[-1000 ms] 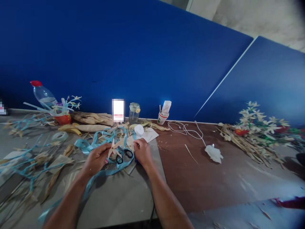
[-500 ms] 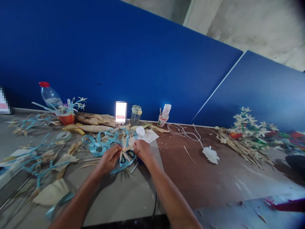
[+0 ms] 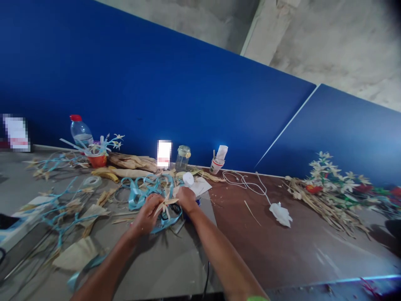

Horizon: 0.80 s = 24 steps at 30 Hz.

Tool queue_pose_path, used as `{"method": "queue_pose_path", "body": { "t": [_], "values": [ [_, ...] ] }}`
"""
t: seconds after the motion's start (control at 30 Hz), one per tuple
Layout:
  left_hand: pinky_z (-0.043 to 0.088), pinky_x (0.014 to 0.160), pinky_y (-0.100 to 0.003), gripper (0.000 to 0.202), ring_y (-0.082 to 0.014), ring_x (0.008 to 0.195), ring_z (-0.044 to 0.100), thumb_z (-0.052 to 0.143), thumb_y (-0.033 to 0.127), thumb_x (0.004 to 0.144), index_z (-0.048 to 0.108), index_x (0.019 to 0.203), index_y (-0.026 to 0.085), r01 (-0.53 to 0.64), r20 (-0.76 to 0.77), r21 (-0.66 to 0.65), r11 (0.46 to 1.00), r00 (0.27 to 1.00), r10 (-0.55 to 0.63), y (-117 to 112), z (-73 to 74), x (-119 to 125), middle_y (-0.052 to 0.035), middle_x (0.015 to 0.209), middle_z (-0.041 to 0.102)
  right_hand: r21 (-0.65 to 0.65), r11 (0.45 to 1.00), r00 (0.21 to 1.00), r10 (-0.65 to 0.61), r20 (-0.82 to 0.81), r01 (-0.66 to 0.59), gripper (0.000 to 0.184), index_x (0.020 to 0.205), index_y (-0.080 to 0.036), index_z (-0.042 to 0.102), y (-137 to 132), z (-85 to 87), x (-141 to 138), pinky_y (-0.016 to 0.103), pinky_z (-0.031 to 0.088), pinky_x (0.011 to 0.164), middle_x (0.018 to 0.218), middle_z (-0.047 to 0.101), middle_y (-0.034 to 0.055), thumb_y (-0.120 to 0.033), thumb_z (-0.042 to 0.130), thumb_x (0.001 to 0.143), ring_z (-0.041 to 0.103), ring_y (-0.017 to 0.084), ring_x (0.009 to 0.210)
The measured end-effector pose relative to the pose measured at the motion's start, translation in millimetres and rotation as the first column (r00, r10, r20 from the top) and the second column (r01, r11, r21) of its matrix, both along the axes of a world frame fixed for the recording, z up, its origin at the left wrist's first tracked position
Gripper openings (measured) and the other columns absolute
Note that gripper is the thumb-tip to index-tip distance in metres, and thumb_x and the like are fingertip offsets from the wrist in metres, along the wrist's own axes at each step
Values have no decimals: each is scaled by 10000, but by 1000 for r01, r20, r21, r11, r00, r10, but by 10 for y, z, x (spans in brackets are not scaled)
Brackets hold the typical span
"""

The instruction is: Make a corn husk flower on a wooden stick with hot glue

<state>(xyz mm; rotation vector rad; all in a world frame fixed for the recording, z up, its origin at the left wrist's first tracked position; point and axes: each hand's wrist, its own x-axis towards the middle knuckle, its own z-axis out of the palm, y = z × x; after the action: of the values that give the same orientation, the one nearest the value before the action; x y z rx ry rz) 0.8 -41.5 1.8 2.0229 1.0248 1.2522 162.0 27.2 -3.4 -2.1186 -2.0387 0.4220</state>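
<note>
My left hand (image 3: 146, 216) is closed in a pinch on a pale flower (image 3: 167, 204) with narrow pointed petals, apparently made of dried husk. Close beside it, my right hand (image 3: 187, 200) has its fingers curled together. A pale scrap shows at its fingertips, but what they grip is hidden. Under the flower lie scissors (image 3: 165, 215) with dark handles, partly covered. Loops of light blue ribbon (image 3: 135, 195) spread behind and below my hands. A white roll (image 3: 188, 179) and a white sheet (image 3: 201, 187) lie just beyond my right hand.
Blue-wrapped stems (image 3: 59, 225) and husk pieces (image 3: 77, 255) cover the left side. At the back stand a red-capped bottle (image 3: 80, 131), a red cup (image 3: 96, 159), a jar (image 3: 183, 158) and a paper cup (image 3: 216, 164). A white cable (image 3: 241, 179) and flower bunch (image 3: 326, 173) lie right.
The flower's petals now stand spread out above my left fingers, where both hands were pinching pale strips before. The view has shifted, so everything sits slightly lower and farther right.
</note>
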Motion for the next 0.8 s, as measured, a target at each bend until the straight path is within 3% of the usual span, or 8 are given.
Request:
{"method": "queue_pose_path", "body": {
  "t": [0.23,0.33,0.4,0.43,0.5,0.6,0.7,0.8],
  "values": [
    [420,783,-339,166,-205,808,523,481,267,791,611,718,193,-30,82,-18,999,996,31,14,-84,-24,-62,781,588,37,999,992,-7,-122,11,125,707,-118,673,-29,63,59,307,477,663,808,701,180,-150,557,670,664,271,803],
    [424,819,-340,167,-211,879,533,482,284,795,625,783,200,-89,155,-22,996,984,92,46,-202,-42,-70,859,603,92,996,976,19,-217,1,130,636,-151,626,-97,196,107,279,470,657,716,694,114,-174,516,701,658,222,744],
    [425,834,-339,181,-212,907,535,473,292,804,627,820,198,-108,165,-31,994,980,112,62,-257,-53,-73,891,602,171,985,942,37,-334,22,158,719,-151,605,-169,319,137,254,469,650,740,683,87,-198,457,749,647,180,727],
    [425,837,-337,186,-212,914,535,472,296,807,627,824,196,-115,162,-30,993,980,118,65,-270,-57,-74,894,601,222,974,897,58,-439,45,177,792,-153,585,-211,382,150,240,470,637,744,674,66,-209,418,773,639,154,701],
    [422,845,-335,195,-214,930,534,469,298,813,631,822,191,-121,141,-16,993,983,122,60,-265,-58,-78,891,599,292,945,603,146,-784,150,178,887,-154,531,-297,491,168,238,466,576,644,624,12,-210,423,757,598,127,573],
    [418,855,-350,211,-217,935,534,453,284,825,635,842,181,-118,108,25,993,988,114,39,-219,-51,-88,884,598,283,941,195,247,-949,186,303,975,-185,470,-408,565,174,222,434,495,704,591,-32,-186,519,676,515,80,457],
    [427,845,-368,223,-221,918,543,445,286,824,637,856,177,-120,103,30,992,988,116,25,-186,-42,-94,893,601,208,962,10,209,-978,175,438,1047,-202,449,-487,524,159,224,433,493,813,592,-15,-181,577,628,513,72,477],
    [427,857,-368,224,-224,937,542,448,299,820,639,851,187,-134,103,1,991,986,133,27,-189,-41,-91,914,604,125,983,-73,136,-988,136,426,1020,-193,490,-546,453,147,229,448,538,777,600,-11,-158,580,605,526,84,524]
  ]
}}
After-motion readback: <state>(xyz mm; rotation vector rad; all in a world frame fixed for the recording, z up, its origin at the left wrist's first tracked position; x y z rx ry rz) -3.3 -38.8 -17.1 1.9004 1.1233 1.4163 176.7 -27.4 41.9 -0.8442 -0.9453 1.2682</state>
